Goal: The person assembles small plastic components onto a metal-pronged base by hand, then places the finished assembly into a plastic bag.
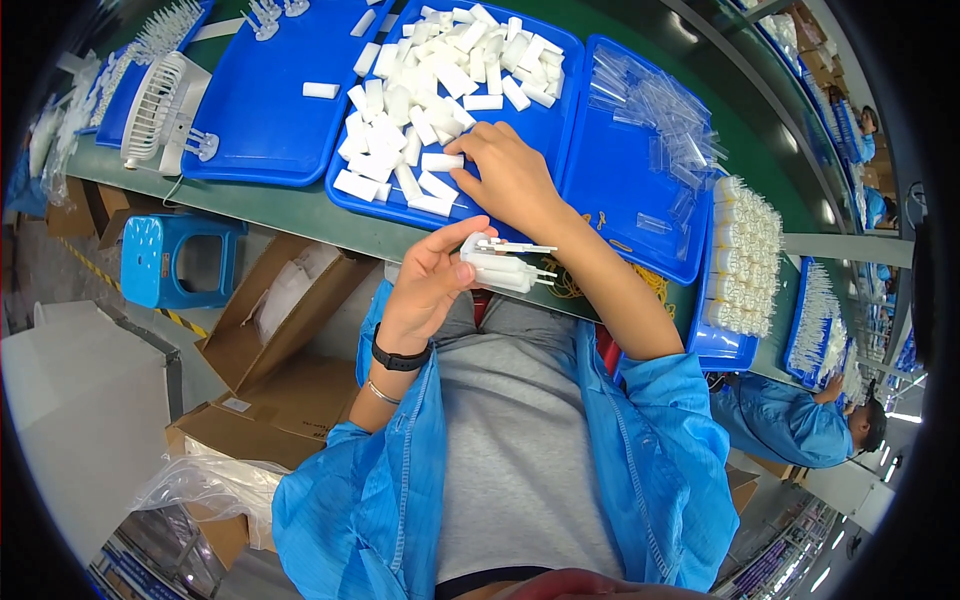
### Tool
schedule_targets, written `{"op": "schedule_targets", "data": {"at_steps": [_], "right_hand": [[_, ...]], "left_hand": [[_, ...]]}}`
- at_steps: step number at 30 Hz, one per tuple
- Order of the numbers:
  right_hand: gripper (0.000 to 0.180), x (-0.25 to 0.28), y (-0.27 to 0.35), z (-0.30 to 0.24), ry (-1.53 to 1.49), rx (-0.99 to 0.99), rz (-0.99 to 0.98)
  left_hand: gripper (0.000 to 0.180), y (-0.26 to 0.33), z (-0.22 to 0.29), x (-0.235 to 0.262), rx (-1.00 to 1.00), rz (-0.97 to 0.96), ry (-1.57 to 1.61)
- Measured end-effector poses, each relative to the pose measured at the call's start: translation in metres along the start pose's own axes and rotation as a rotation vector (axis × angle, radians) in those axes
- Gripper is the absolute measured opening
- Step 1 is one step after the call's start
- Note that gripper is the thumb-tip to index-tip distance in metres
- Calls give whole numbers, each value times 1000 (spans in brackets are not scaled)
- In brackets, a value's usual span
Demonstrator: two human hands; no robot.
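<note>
- Holding a small bundle of white plastic parts, the left hand had its fingers curled and its thumb pressed over the top, gripping the bundle just off the near edge of the surface, above the person's lap.
- Thin pins stuck out of the bundle's right end; these looked the fragile part, so the blocky bodies seemed the safer place to take hold.
- The parts looked light, stiff and smooth, likely slippery when stacked, so a grip across several at once seemed to need steady pressure.
- The right hand lay fingers down on the middle blue tray, its fingertips closing on one white block at the edge of the loose heap; whether it had been lifted could not be told.
- A blue tray to the right carried clear plastic sleeves, and beyond it stood a dense block of upright cream pieces.
- The left blue tray was nearly bare, with one lone white piece; a small white fan stood beside it.
- Below the surface's left end sat open brown cartons, one with a small white label, a clear plastic bag and a blue stool.
</note>
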State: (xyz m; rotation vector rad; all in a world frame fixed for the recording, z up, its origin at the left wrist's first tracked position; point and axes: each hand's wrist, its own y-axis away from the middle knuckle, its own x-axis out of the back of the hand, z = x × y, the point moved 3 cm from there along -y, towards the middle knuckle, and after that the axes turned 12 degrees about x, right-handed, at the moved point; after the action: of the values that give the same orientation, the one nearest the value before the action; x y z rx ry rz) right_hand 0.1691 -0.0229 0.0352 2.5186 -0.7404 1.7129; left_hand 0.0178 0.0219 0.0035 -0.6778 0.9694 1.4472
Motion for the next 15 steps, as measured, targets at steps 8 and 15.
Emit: {"op": "schedule_targets", "data": {"at_steps": [8,15], "right_hand": [[18,7,-2,18,-253,-7,-13],[17,70,25,11,-377,-56,91]], "left_hand": [[43,0,1,4,-61,1,-141],[38,-1,4,3,-85,26,-112]]}}
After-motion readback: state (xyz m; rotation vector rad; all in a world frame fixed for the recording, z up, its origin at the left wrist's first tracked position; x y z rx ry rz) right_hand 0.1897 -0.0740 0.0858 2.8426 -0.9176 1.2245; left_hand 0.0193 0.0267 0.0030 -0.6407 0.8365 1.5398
